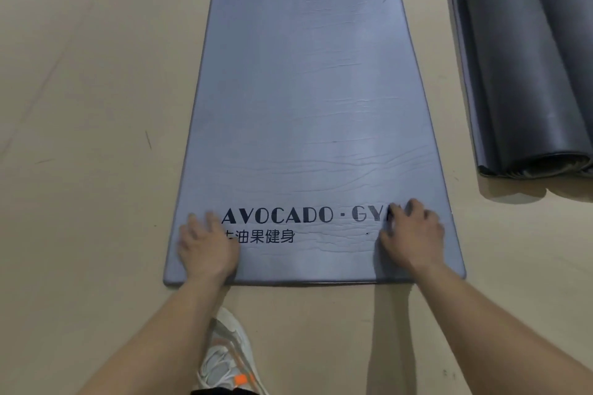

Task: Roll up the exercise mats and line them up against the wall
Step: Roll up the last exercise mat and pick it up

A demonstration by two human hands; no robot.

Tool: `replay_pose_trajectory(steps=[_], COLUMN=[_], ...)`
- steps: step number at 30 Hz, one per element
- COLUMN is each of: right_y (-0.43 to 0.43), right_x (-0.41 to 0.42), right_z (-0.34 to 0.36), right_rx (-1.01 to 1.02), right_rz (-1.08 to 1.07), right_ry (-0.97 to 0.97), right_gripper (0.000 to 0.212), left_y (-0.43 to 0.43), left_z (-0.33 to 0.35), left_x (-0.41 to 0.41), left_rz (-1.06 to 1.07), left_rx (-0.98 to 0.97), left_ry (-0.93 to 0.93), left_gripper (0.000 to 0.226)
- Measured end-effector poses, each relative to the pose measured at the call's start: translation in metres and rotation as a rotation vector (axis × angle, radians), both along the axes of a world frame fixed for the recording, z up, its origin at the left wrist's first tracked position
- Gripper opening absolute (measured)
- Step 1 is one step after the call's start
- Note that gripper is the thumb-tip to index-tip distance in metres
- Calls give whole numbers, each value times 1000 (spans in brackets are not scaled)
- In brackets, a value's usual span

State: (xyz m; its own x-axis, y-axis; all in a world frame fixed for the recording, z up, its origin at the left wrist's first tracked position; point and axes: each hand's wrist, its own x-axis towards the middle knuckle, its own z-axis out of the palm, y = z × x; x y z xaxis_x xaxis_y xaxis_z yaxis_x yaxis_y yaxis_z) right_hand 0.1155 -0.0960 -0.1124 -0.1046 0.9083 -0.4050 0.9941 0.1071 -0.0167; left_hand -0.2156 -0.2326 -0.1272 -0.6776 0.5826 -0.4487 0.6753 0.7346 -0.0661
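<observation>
A blue-grey exercise mat with dark "AVOCADO · GYM" lettering lies flat and unrolled on the floor, stretching away from me. My left hand rests palm down on its near left corner, fingers spread. On the near right part of the mat lies my right hand, its fingers curled a little against the surface and covering the end of the lettering. Neither hand holds the edge. A darker grey mat lies to the right, loosely rolled, its open end facing me.
The floor is smooth and beige on both sides of the flat mat. My white shoe with orange marks stands just behind the mat's near edge, between my forearms.
</observation>
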Motion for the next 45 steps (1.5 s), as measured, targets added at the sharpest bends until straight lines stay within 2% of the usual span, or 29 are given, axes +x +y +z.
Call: replay_pose_trajectory(steps=[3,5,7,9,13,16,18,21,24,26,28,31,34,36,39,42,43,45], right_y=[-45,-66,-73,-72,-66,-70,-68,-50,-47,-56,-65,-51,-16,7,30,32,31,24], right_x=[-25,-32,-29,-25,-20,-11,-10,-22,-37,-45,-45,-46,-61,-72,-79,-79,-76,-69], right_z=[0,-7,-10,-10,-11,-10,3,25,40,41,34,23,17,12,-5,-21,-25,-30], right_rx=[-143,-233,-238,-204,-148,-95,-28,273,656,781,817,765,715,664,640,607,554,374], right_rz=[244,313,371,431,517,586,555,466,478,491,469,363,276,255,187,149,152,183], right_ry=[44,7,-5,-21,21,180,234,254,302,284,265,258,239,187,185,248,277,291], right_gripper=[84,102,110,101,64,34,23,35,4,27,44,53,54,41,10,5,15,56], left_y=[-6,-15,-24,-29,-32,-41,-40,-17,15,30,40,53,68,78,88,92,90,77], left_z=[4,7,8,10,13,20,29,47,59,62,62,57,47,42,32,20,14,3], left_x=[48,71,77,71,62,59,55,51,45,42,41,46,48,47,47,49,48,43], left_rz=[-343,-436,-511,-563,-608,-619,-628,-510,-393,-380,-365,-430,-367,-253,-201,-139,-139,-204], left_rx=[-25,-83,-135,-129,-18,40,125,240,242,229,244,319,430,491,445,471,509,603], left_ry=[-143,-235,-247,-213,-195,-222,-199,-124,-66,-55,-46,114,203,248,328,326,311,206], left_gripper=[77,92,107,108,71,42,30,28,27,21,19,28,20,20,21,24,25,33])
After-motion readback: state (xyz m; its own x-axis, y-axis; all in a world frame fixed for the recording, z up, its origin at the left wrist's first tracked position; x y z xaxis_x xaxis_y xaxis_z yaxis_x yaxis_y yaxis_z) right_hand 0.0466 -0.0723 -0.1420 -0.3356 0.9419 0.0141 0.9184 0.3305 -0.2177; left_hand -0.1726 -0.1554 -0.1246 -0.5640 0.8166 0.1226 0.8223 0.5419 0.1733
